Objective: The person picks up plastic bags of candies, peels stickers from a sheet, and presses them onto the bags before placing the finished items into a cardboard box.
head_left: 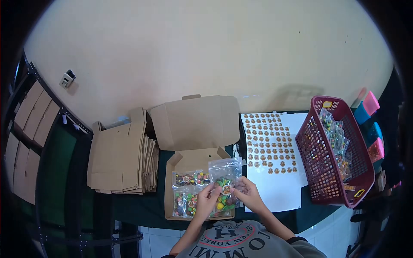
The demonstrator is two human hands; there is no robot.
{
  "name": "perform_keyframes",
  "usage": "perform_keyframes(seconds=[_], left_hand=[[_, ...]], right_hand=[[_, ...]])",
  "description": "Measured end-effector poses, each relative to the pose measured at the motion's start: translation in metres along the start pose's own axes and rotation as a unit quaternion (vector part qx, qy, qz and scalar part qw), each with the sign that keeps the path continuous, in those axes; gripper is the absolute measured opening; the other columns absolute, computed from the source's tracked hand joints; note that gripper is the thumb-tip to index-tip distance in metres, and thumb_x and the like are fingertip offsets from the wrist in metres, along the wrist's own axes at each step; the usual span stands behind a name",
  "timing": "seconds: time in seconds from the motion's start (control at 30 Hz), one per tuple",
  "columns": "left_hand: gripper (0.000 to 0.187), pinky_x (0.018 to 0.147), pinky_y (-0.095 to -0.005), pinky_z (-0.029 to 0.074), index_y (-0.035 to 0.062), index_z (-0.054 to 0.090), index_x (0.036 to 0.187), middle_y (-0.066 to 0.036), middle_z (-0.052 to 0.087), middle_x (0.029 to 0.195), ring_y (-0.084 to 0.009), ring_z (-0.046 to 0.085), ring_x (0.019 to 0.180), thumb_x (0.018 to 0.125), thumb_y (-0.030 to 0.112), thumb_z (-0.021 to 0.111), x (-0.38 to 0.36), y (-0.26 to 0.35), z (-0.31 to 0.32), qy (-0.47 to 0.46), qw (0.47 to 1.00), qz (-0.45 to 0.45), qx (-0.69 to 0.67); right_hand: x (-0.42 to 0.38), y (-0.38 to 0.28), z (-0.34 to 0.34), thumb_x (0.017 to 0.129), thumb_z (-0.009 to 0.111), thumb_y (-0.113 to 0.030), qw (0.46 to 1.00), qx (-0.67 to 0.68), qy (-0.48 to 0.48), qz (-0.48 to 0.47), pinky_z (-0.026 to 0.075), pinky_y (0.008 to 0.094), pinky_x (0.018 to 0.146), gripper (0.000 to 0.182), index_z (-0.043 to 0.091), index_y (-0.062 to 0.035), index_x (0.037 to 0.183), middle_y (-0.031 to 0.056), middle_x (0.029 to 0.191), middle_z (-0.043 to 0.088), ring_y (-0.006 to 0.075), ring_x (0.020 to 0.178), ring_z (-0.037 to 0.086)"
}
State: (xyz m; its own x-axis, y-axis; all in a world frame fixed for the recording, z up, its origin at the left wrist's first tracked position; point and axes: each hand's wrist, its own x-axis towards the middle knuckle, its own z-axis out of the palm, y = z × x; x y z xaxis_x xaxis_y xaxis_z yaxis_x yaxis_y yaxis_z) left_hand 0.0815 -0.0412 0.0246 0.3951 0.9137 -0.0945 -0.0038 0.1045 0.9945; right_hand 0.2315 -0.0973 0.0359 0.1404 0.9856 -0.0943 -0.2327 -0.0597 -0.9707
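Both of my hands hold a clear zip bag of colourful candy (225,176) over an open cardboard box (186,160). My left hand (208,200) grips the bag's lower left side. My right hand (247,194) grips its right side, near a round brown sticker (226,189) on the bag's front. Inside the box lie several more candy bags (189,178), each with a round sticker.
A white sheet of round brown stickers (269,142) lies right of the box. A maroon basket (318,167) holding more candy bags stands further right, beside coloured containers (369,112). A stack of flat cardboard boxes (122,155) lies at the left. A beige wall rises behind.
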Motion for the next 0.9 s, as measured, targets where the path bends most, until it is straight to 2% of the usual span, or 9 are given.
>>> perform_keyframes(seconds=[0.07,0.13,0.2,0.33,0.53,0.73,0.8,0.87,0.9], left_hand=[[0.017,0.043,-0.0169,0.029,0.0012,0.060,0.085,0.004,0.054,0.065,0.0005,0.038,0.050,0.082,0.018,0.062,-0.002,-0.002,0.008,0.021,0.995,0.004,-0.100],[0.016,0.044,-0.0165,0.029,0.0013,0.060,0.084,0.004,0.054,0.065,0.0008,0.039,0.050,0.081,0.017,0.062,-0.002,-0.017,0.001,-0.003,0.998,0.000,-0.063],[0.016,0.044,-0.0162,0.030,0.0015,0.060,0.083,0.004,0.054,0.065,0.0010,0.039,0.050,0.080,0.017,0.063,-0.004,-0.017,-0.001,-0.027,0.999,-0.005,-0.024],[0.015,0.047,-0.0152,0.031,0.0009,0.059,0.082,0.006,0.053,0.063,0.0013,0.041,0.053,0.079,0.015,0.065,-0.011,0.008,0.000,-0.046,0.998,0.023,0.031],[0.015,0.049,-0.0152,0.035,-0.0002,0.060,0.084,0.005,0.055,0.066,0.0008,0.044,0.056,0.078,0.013,0.065,-0.005,-0.006,-0.012,-0.072,0.997,0.024,0.015],[0.017,0.049,-0.0161,0.037,-0.0017,0.059,0.085,0.003,0.057,0.067,-0.0012,0.048,0.058,0.078,0.013,0.065,-0.001,-0.005,-0.011,-0.051,0.997,0.041,-0.045],[0.018,0.048,-0.0166,0.037,-0.0020,0.059,0.083,0.002,0.057,0.066,-0.0016,0.048,0.057,0.077,0.014,0.066,0.001,-0.011,-0.014,-0.029,0.998,0.037,-0.047],[0.016,0.049,-0.0175,0.037,-0.0023,0.059,0.088,0.002,0.054,0.070,-0.0020,0.046,0.059,0.079,0.011,0.064,0.002,-0.013,-0.019,-0.017,0.993,0.078,0.091],[0.018,0.044,-0.0191,0.034,-0.0036,0.059,0.081,0.001,0.053,0.064,-0.0021,0.044,0.054,0.077,0.013,0.065,0.001,0.005,-0.017,0.012,0.968,0.166,0.186]], right_hand=[[-0.001,0.000,0.000,0.080,0.060,-0.009,0.999,0.018,0.034,-0.018,0.046,0.0221,0.066,0.024,0.045,-0.0006,0.097,0.0067,0.090,0.056,0.0087,0.081,0.053],[-0.001,0.000,0.001,0.079,0.061,-0.009,0.999,0.017,0.035,-0.020,0.046,0.0217,0.064,0.027,0.044,-0.0008,0.098,0.0070,0.092,0.055,0.0091,0.079,0.054],[-0.002,-0.001,0.009,0.076,0.064,-0.006,0.991,-0.034,0.083,-0.097,0.045,0.0211,0.063,0.027,0.046,-0.0023,0.096,0.0074,0.089,0.058,0.0075,0.079,0.054],[0.006,0.007,0.008,0.074,0.066,-0.006,0.985,-0.108,0.110,-0.078,0.045,0.0210,0.063,0.024,0.048,-0.0029,0.090,0.0069,0.086,0.059,0.0073,0.078,0.055],[0.008,0.008,0.004,0.077,0.065,-0.008,0.993,-0.022,0.098,-0.065,0.041,0.0181,0.054,0.017,0.050,-0.0023,0.077,0.0019,0.070,0.059,0.0028,0.065,0.052],[0.006,0.005,0.011,0.080,0.060,-0.004,0.992,-0.028,0.079,-0.090,0.043,0.0175,0.055,0.012,0.049,-0.0021,0.084,0.0012,0.074,0.059,0.0037,0.066,0.055],[0.003,0.011,0.007,0.079,0.061,-0.005,0.996,-0.049,0.064,-0.047,0.044,0.0184,0.059,0.014,0.049,-0.0020,0.086,0.0012,0.075,0.059,0.0044,0.069,0.055],[-0.001,0.001,0.014,0.077,0.064,-0.006,0.997,-0.068,0.027,-0.028,0.045,0.0199,0.062,0.022,0.047,-0.0024,0.090,0.0030,0.081,0.058,0.0062,0.075,0.055],[-0.001,-0.004,0.019,0.074,0.067,-0.006,0.998,-0.022,-0.002,-0.057,0.046,0.0208,0.062,0.031,0.044,-0.0028,0.094,0.0045,0.087,0.057,0.0080,0.079,0.056]])
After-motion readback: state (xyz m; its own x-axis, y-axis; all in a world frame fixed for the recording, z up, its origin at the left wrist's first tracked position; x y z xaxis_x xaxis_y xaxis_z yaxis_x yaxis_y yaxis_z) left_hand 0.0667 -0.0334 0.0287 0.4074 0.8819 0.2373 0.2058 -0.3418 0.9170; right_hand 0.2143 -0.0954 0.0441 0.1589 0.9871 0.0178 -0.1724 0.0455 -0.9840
